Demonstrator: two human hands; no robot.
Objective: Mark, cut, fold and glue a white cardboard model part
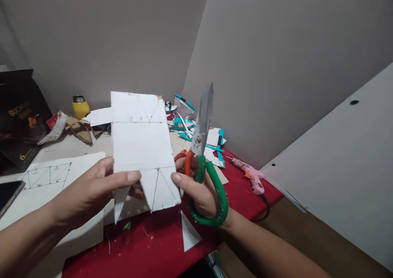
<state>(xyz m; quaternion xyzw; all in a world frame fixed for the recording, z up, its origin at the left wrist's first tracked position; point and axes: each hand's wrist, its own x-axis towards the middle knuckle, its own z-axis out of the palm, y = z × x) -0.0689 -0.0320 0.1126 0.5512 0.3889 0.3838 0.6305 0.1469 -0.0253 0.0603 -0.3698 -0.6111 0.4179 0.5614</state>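
Note:
Between both hands I hold up a white cardboard piece [139, 145], marked with pencil lines and drawn triangles near its top and bottom. A V-shaped notch is cut from its lower edge. My left hand [106, 179] grips the lower left part, thumb on the front face. My right hand [199, 188] pinches the lower right edge with its thumb. Hooked in that same hand are scissors [202, 130] with green and orange handles, blades pointing up and looking closed. The right fingers are partly hidden behind the cardboard and handles.
A white triangular offcut [190, 233] lies on the red table cover [147, 245]. To the right is a pink glue gun [250, 173]. Cardboard scraps [184, 124] pile at the back. On the left are a drawn sheet [49, 175], a phone [9, 192], a black box [23, 122] and a yellow bottle [80, 107].

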